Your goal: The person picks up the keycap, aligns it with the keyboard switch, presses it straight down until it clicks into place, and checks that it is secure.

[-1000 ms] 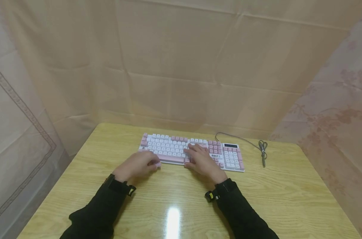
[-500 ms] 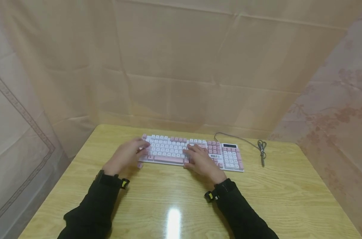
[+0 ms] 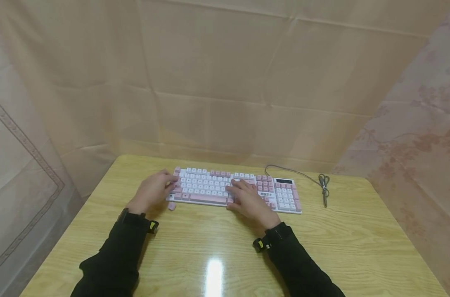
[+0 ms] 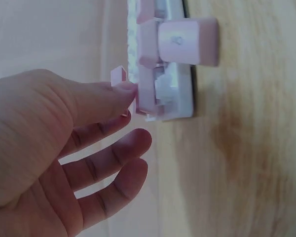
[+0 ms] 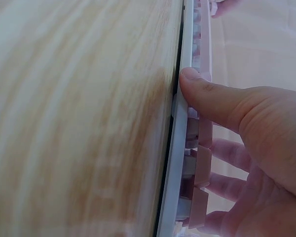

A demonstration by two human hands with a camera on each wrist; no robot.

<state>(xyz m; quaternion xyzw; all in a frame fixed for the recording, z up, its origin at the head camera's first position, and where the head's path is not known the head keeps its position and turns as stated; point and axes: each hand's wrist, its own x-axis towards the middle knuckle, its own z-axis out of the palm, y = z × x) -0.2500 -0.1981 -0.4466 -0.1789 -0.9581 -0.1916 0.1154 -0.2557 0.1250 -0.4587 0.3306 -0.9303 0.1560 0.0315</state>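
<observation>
A pink and white keyboard (image 3: pixel 210 187) lies on the wooden table. At its left end my left hand (image 3: pixel 152 190) pinches a pink keycap (image 4: pixel 118 75) between thumb and index finger, the other fingers spread loosely. That keycap is mostly covered by the thumb. A loose pink keycap (image 3: pixel 171 206) lies by the keyboard's front left corner, and a white key stem shows bare there in the left wrist view. My right hand (image 3: pixel 249 202) rests on the right part of the main keys, its thumb (image 5: pixel 197 81) pressed at the front edge and its fingers spread over the keys.
The keyboard's cable (image 3: pixel 295 170) runs from the back to a tied bundle (image 3: pixel 325 185) on the right. A beige cloth (image 3: pixel 225 82) hangs behind the table (image 3: pixel 180 255), with patterned cloths at both sides.
My left hand has moved left and back, from the front edge to the keyboard's left end. The loose keycap has shifted left to the front corner. My right hand stays in place.
</observation>
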